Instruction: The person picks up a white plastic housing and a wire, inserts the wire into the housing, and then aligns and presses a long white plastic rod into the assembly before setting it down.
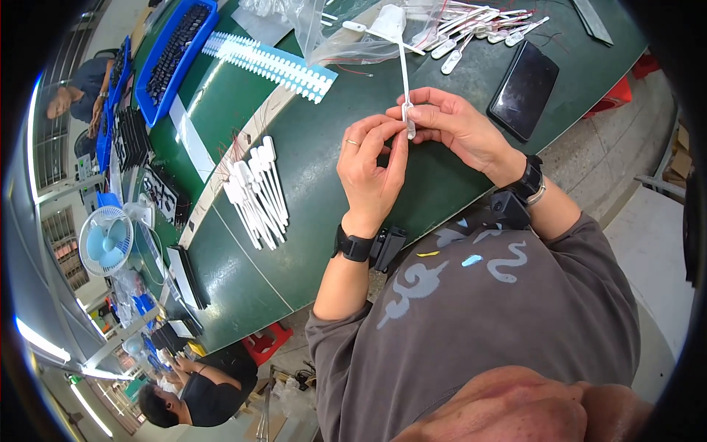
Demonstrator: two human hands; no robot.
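Note:
In front of my chest, both hands meet at the oval end of a thin white stick [405,77], whose shaft points away from me. My left hand [372,166] pinches that end between thumb and fingertips. From the other side my right hand [460,131] grips it too, with thumb and fingers closed. Fine detail at the fingertips is too small to make out. Left of my left hand lies a bundle of similar white sticks [258,193] with thin red wires. Beyond my hands is a loose pile of white sticks with oval ends [471,33].
A black phone [524,90] lies right of my hands on the green table [309,214]. A clear plastic bag [346,44] and a light-blue sheet of white stickers [276,66] lie beyond. Farther left are a blue bin [149,103], a fan [107,241] and two other people.

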